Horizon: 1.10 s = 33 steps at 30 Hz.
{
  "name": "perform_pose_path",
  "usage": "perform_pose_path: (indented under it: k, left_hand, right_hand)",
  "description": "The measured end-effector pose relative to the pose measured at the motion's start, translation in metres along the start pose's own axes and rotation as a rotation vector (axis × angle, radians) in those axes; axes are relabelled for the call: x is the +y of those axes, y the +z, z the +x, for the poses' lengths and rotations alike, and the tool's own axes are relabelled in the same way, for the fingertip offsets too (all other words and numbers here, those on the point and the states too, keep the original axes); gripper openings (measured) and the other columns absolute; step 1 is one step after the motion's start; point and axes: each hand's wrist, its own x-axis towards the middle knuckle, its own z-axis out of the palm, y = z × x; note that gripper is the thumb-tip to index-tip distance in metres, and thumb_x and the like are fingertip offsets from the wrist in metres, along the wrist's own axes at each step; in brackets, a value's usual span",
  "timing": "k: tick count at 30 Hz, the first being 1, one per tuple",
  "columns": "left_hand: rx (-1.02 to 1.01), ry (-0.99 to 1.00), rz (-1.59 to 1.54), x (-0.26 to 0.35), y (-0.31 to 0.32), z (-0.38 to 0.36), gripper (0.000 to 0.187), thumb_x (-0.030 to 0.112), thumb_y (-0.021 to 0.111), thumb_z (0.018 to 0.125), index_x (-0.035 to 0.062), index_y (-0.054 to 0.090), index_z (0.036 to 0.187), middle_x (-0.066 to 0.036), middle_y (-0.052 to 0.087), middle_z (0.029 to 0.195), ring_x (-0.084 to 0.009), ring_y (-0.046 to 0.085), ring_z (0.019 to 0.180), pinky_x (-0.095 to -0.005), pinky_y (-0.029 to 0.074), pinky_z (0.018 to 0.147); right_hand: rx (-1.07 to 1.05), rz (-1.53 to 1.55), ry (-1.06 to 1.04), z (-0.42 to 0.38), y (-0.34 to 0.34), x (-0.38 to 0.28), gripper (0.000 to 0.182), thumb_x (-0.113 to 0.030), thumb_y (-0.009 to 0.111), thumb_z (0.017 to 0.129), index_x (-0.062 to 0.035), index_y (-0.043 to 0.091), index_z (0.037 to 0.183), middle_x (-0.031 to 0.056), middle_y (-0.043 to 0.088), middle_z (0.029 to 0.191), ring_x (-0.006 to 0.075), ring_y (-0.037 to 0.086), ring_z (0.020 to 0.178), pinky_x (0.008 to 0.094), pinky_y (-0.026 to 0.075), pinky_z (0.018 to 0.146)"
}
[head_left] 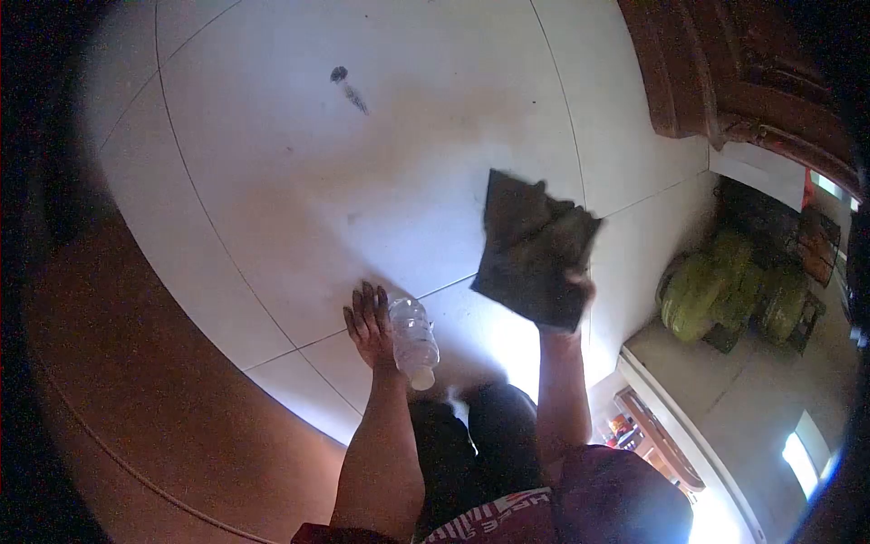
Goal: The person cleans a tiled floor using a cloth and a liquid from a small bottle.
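My left hand [367, 322] lies on the pale tiled floor [245, 227], fingers spread and their tips dark. Right beside its palm is a clear plastic bottle [412, 331], with its pale cap pointing toward my body. My right hand [578, 286] grips a dark, roughly square cloth [526, 245] that covers most of the fingers. The cloth overlaps the floor in this view and has bunched edges at its upper right. Below the bottle show my dark-clad knees [471, 426].
Green gas cylinders [711, 295] stand to the right. Carved brown wooden furniture [725, 68] rises at the upper right. A dark smudge [349, 88] marks the floor farther ahead. At left, a brown surface [163, 381] borders the tiles, with a cord [136, 473] along it.
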Motion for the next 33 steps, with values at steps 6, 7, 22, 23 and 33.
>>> perform_pose_path:
  k: [6,7,22,23,33]
  left_hand:
    - [-0.011,-0.022,-0.015,0.004,-0.001,0.0,0.066,0.014,0.064,0.095,0.0239,0.038,0.154,-0.002,0.034,0.162,-0.0258,0.036,0.148,-0.0488,0.032,0.122]
    - [-0.015,-0.02,-0.016,0.003,-0.001,0.0,0.066,0.014,0.064,0.095,0.0242,0.038,0.154,-0.002,0.034,0.162,-0.0259,0.036,0.148,-0.0488,0.032,0.122]
    - [0.052,0.002,0.026,0.003,-0.001,0.002,0.064,0.007,0.062,0.094,0.0237,0.04,0.152,-0.003,0.039,0.159,-0.0257,0.039,0.146,-0.0499,0.034,0.121]
    - [0.079,-0.011,-0.026,0.005,-0.005,0.004,0.064,0.007,0.063,0.094,0.0236,0.041,0.152,-0.003,0.039,0.158,-0.0256,0.039,0.146,-0.0499,0.033,0.121]
    - [0.062,0.024,0.05,-0.001,0.004,0.0,0.063,0.009,0.062,0.094,0.0235,0.041,0.152,-0.002,0.033,0.161,-0.026,0.036,0.147,-0.0499,0.032,0.123]
  right_hand:
    - [0.081,-0.014,0.094,-0.006,0.017,-0.018,0.055,-0.009,0.066,0.082,0.0033,0.056,0.134,0.0192,0.065,0.125,0.0342,0.061,0.118,0.0466,0.05,0.105]
    - [0.109,-0.134,0.01,0.007,0.003,-0.03,0.056,-0.014,0.068,0.085,0.0032,0.054,0.137,0.0193,0.064,0.126,0.0352,0.062,0.116,0.0488,0.05,0.105]
    - [-0.138,-2.191,-0.926,0.21,0.061,-0.004,0.078,-0.034,0.067,0.093,-0.0152,0.032,0.16,0.0201,0.029,0.164,0.0419,0.028,0.15,0.0635,0.022,0.119]
    - [-0.113,-2.199,-0.931,0.209,0.057,0.0,0.08,-0.036,0.067,0.093,-0.0157,0.029,0.161,0.0195,0.027,0.165,0.0418,0.027,0.151,0.0652,0.022,0.119]
    - [-0.224,-2.257,-0.446,0.216,0.053,-0.034,0.085,-0.011,0.066,0.084,-0.0092,0.027,0.16,0.0245,0.028,0.162,0.0455,0.032,0.147,0.0592,0.03,0.119]
